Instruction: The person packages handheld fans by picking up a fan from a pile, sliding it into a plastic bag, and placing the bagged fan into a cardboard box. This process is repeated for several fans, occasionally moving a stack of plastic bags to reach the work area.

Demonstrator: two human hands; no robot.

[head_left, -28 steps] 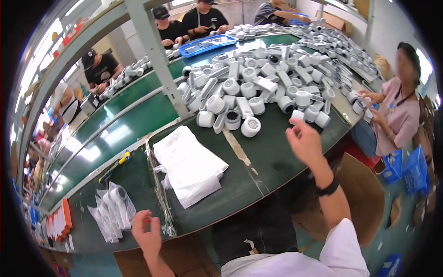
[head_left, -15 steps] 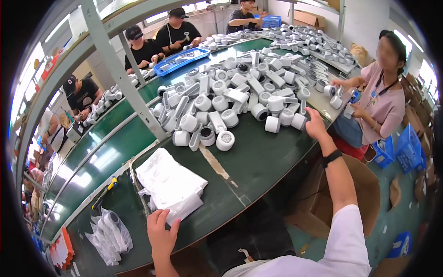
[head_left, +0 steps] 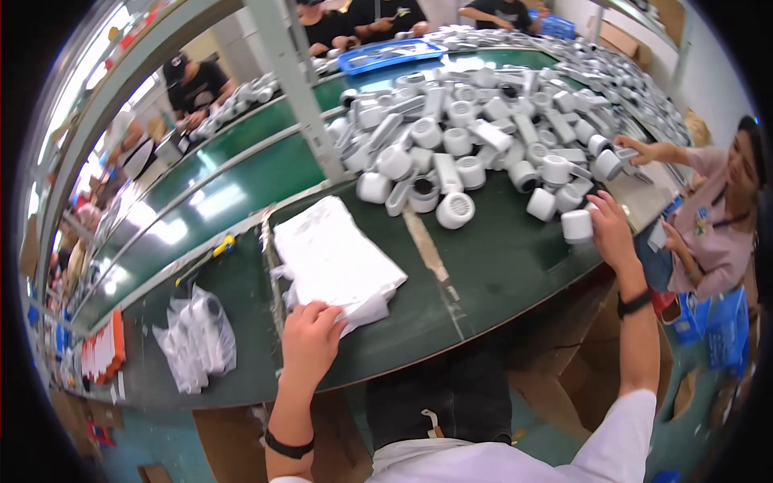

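Observation:
My right hand (head_left: pixel 615 232) is closed on a white hair dryer (head_left: pixel 577 226), its round head showing at my fingertips; the rest is hidden behind the fingers. It is at the near right edge of a large pile of similar white hair dryers (head_left: pixel 457 143). My left hand (head_left: pixel 311 342) has its fingers together on the near edge of a stack of white plastic bags (head_left: pixel 334 256), pinching the loose film there. Left of the stack are several hair dryers wrapped in clear bags (head_left: pixel 197 338).
A yellow-and-black cutter (head_left: pixel 208 259) lies beyond the bagged pieces, and an orange-edged box (head_left: pixel 103 354) stands at the table's left end. A metal post (head_left: pixel 298 97) rises behind the stack. At the right, a co-worker's hand (head_left: pixel 636 150) reaches to the pile. A blue tray (head_left: pixel 390 56) sits farther back.
My right hand has taken hold of a hair dryer and drawn it slightly off the pile toward me. My left fingers have closed on the bag edge. The view has shifted left and down.

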